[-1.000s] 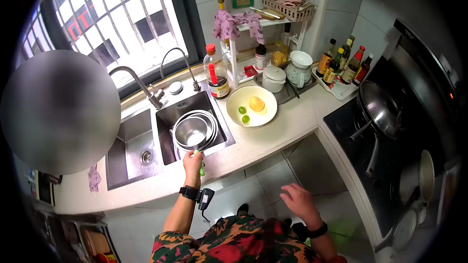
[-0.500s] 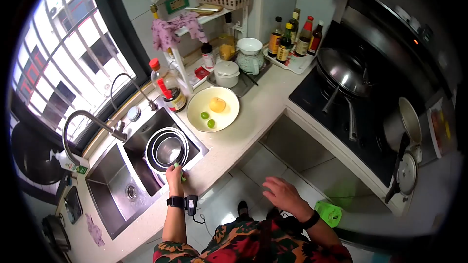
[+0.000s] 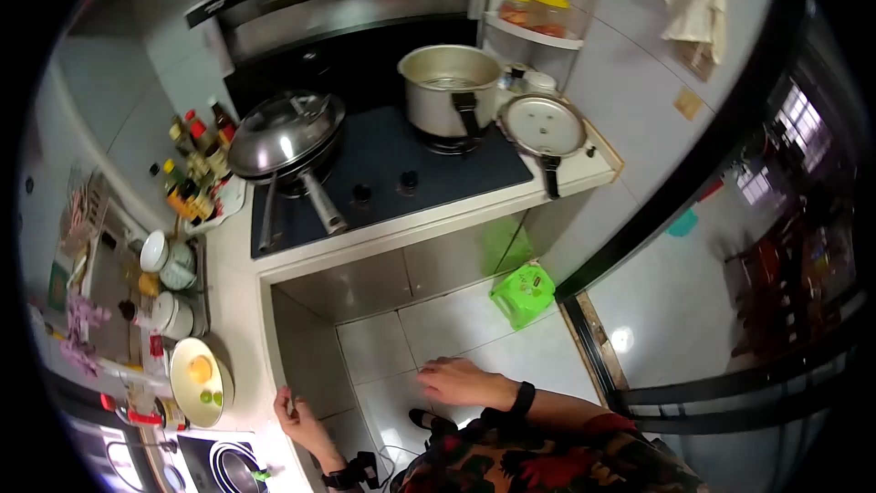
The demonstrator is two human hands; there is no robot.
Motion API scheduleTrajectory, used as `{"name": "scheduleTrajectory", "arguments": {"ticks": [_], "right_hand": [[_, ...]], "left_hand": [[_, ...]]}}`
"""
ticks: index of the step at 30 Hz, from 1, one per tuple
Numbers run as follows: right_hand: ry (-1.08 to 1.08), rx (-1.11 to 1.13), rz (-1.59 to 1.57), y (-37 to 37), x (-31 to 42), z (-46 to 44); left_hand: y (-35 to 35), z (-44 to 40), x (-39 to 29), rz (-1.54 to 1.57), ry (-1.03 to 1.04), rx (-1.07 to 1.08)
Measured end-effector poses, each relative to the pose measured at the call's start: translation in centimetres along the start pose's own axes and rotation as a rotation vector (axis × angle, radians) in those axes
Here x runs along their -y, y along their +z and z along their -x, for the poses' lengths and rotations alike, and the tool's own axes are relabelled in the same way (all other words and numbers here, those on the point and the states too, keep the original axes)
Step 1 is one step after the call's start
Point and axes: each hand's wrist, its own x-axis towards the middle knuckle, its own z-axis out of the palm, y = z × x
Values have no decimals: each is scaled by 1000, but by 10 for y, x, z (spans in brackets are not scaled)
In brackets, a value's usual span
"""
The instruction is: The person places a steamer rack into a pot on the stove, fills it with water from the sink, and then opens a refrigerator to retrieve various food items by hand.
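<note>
My left hand [image 3: 302, 422] is beside the counter edge, fingers loosely bent and apart, with nothing in it. Over the floor in front of my body hangs my right hand [image 3: 459, 382], also without anything in it, its fingers loosely extended. Nearest to the left hand are the nested round bowls [image 3: 235, 467] in the sink, with a small green item [image 3: 262, 475] at their rim. Behind them on the counter, a cream bowl [image 3: 188, 404] holds a round yellow item [image 3: 200, 369] and two small green fruits [image 3: 212, 397].
A lidded wok [image 3: 285, 135] and an open pressure cooker pot [image 3: 447, 96] stand on the black stove [image 3: 383, 164]. The cooker lid [image 3: 545, 128] lies right of it. A green stool [image 3: 523, 295] is on the floor near the doorway. Sauce bottles [image 3: 196, 155] stand left of the stove.
My view has turned right, toward the stove and doorway. My left hand has let go of the green item at the bowls and moved away from the sink. My right hand stays empty.
</note>
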Motion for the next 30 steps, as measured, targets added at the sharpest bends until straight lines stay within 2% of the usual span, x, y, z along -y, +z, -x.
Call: {"name": "scheduleTrajectory", "arguments": {"ticks": [2,5,7,9,11,13,15,21,24,26,29,30], "right_hand": [[96,58,5,-17,-11,26],[173,-53,-68,-36,-34,74],[255,-71,-70,-44,-48,109],[337,-88,-79,-58,-65,148],[425,-98,-89,-68,-81,191],[521,-175,-72,-70,-98,240],[636,-253,-48,-75,-111,290],[913,-390,-33,-107,-135,415],[980,-536,-121,-108,-148,455],[1027,-612,-149,-110,-161,476],[1054,-524,-218,-125,-191,502],[1040,-570,-214,-135,-203,512]], "left_hand": [[20,11,3,23,9,64],[51,38,3,73,12,168],[66,60,11,121,-84,357],[91,85,6,96,-78,427],[116,121,-5,-75,-267,579],[147,153,-7,-106,-222,644],[180,182,-10,-202,-114,856],[281,275,-47,-188,-82,1230],[327,313,-57,-246,108,1519],[358,332,-66,-289,92,1620],[408,362,-77,-347,113,1739],[427,372,-77,-345,123,1752]]}}
